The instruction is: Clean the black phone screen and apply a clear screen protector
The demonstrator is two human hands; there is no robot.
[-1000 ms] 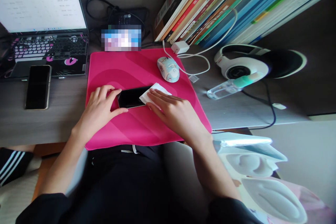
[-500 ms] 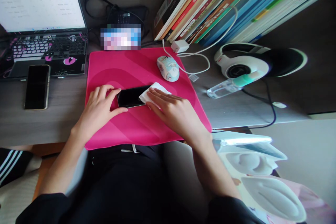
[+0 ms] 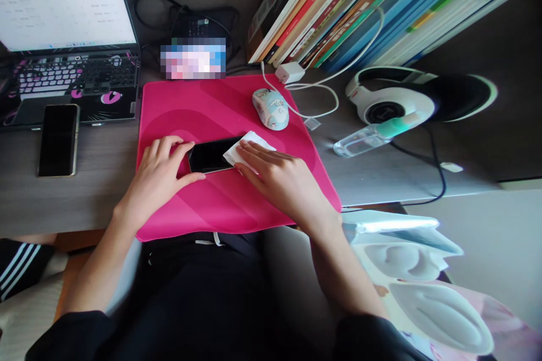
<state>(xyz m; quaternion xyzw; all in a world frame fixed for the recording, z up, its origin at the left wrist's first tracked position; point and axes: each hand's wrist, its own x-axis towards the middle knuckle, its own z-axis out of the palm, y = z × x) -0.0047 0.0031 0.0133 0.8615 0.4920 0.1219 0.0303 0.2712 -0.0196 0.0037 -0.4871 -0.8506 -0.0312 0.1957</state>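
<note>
On a pink desk mat (image 3: 178,102) lies a smartphone (image 3: 207,156), dark screen up and long side across. My left hand (image 3: 160,172) grips its left end, thumb at the near edge and fingertips at the far edge. Over the phone's right part is a folded white tissue (image 3: 237,148). My right hand (image 3: 282,177) holds the tissue against the screen with its fingers extended and close together. The phone's right end is hidden beneath the tissue and that hand.
Beyond my right hand sits a patterned mouse (image 3: 271,109). A clear bottle with a green top (image 3: 362,140) lies by white headphones (image 3: 392,101). Books (image 3: 334,5) stand at the back, near a white charger (image 3: 290,72). Left are a laptop (image 3: 80,76) and another phone (image 3: 58,140).
Both hands, the phone and the tissue keep practically the same positions. Only a very slight shift of the whole view shows.
</note>
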